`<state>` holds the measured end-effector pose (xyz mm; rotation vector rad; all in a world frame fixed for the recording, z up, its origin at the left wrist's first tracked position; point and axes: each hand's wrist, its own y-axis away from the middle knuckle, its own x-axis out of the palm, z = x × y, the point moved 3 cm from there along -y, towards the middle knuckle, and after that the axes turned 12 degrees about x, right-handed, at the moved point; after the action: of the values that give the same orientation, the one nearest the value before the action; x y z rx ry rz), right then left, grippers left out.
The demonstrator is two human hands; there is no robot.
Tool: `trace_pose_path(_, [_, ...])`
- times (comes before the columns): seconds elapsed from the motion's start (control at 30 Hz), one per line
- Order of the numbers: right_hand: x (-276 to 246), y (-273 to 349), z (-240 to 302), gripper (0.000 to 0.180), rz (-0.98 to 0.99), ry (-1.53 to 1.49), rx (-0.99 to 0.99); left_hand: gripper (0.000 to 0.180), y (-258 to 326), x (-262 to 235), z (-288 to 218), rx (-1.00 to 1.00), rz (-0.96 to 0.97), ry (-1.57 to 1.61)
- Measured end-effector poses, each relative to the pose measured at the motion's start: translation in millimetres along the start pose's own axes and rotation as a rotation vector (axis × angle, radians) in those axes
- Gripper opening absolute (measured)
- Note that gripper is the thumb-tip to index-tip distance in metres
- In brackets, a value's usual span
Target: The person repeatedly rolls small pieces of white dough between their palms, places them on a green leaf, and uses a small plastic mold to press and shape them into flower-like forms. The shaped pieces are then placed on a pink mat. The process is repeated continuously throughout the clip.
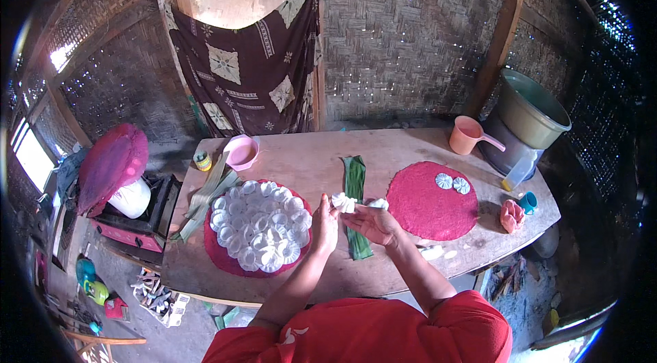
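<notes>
Over the middle of the table, a small white fluted piece (343, 203) sits between my two hands. My left hand (324, 227) pinches it from the left with the thumb up. From the right, my right hand (378, 227) brings its fingertips against it, closed. A white lump (378, 203) shows just beyond the right hand's knuckles; whether that hand touches it I cannot tell. Below the hands lies a green leaf strip (354, 178). Many white fluted cups (260, 223) cover the left red round mat. Two fluted white rounds (444, 181) rest on the right red mat (428, 216).
A pink bowl (242, 152), a small yellow jar (202, 160) and folded leaves (205, 192) stand at the back left. On the right are an orange dipper (466, 134), a large pot (532, 99), a blue cup (527, 203) and a pink bundle (512, 216). A stove (140, 233) stands left.
</notes>
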<state>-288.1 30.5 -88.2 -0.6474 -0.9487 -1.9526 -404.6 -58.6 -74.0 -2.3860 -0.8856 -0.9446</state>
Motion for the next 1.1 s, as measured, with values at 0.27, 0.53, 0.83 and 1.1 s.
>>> trace_pose_path(0.27, [38.9,43.2,27.7,0.012,-0.362,0.615,-0.492,0.018,15.2,30.2,-9.2,0.25,0.173,-0.519])
trace_pose_path(0.53, [82.8,111.7,67.9,0.047,-0.379,1.814,-1.036,0.013,29.8,70.4,-24.6,0.344,0.369,-0.938])
trace_pose_path(0.83, [60.0,125.0,109.7,0.021,-0.257,1.528,-0.728,0.028,38.8,81.7,15.5,-0.177,0.215,-0.26])
trace_pose_path(1.1, [40.2,137.1,123.5,0.029,-0.446,1.658,-0.829,0.031,46.6,101.0,68.0,-0.313,0.06,0.175])
